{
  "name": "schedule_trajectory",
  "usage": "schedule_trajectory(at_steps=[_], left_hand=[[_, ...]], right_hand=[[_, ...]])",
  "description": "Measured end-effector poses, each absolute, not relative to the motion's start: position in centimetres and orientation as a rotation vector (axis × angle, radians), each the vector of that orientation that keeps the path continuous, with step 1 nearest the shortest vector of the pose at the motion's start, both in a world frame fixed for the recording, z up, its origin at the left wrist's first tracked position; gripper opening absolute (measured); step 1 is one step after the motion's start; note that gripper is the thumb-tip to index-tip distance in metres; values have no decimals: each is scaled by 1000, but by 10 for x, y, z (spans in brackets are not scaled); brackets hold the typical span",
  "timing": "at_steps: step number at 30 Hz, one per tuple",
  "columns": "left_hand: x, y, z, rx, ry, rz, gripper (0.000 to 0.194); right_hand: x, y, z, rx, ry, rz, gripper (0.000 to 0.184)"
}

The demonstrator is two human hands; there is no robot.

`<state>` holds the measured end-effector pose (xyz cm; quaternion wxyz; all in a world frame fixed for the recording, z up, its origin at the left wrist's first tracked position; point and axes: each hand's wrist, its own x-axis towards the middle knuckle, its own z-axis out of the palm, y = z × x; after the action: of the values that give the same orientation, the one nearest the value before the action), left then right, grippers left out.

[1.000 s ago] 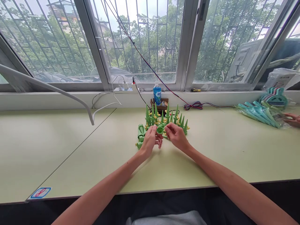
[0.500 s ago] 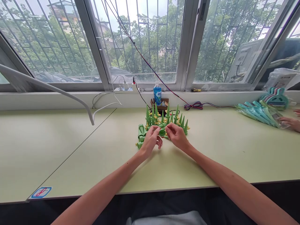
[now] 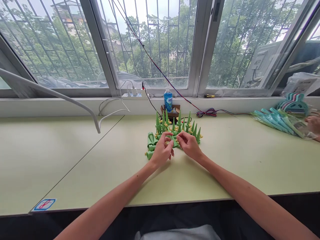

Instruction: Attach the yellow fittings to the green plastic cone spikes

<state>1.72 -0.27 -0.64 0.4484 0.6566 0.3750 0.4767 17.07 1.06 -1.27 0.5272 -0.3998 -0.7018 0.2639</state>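
Observation:
My left hand (image 3: 162, 150) is loosely curled, with a gap between its thumb and forefinger, beside a green plastic watering-spike piece (image 3: 175, 142). Fingertips of my right hand (image 3: 189, 144) are pinched at the right side of that piece, where a bit of yellow shows. Just beyond my hands, several green cone-shaped watering spikes (image 3: 179, 120) with yellow valves stand point up. More green spike parts (image 3: 150, 139) lie on the table left of my left hand. My fingers partly cover the pieces between them.
A blue liquid bottle (image 3: 168, 100) stands in a small brown box at the windowsill. A power strip (image 3: 135, 95) and coiled cable (image 3: 206, 112) are near the wall. Teal plastic items in clear bags (image 3: 275, 121) lie far right, beside another person's hand (image 3: 313, 122).
The round green opening that faced me between my hands has turned away. My left thumb and forefinger have spread apart. The other person's hand at far right has shifted.

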Motion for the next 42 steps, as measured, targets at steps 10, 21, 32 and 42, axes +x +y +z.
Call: schedule_trajectory(at_steps=[10, 21, 32, 42], left_hand=[[17, -8, -6, 1876, 1036, 1239, 32], [21, -10, -6, 1892, 1078, 1407, 39], [20, -3, 0, 1463, 1016, 1251, 34], [17, 4, -4, 1230, 952, 1065, 43]], right_hand=[[170, 12, -13, -968, -1683, 584, 29], [170, 12, -13, -989, -1618, 576, 29], [170, 9, -12, -962, -1616, 554, 28], [170, 5, -9, -902, -1689, 587, 28]])
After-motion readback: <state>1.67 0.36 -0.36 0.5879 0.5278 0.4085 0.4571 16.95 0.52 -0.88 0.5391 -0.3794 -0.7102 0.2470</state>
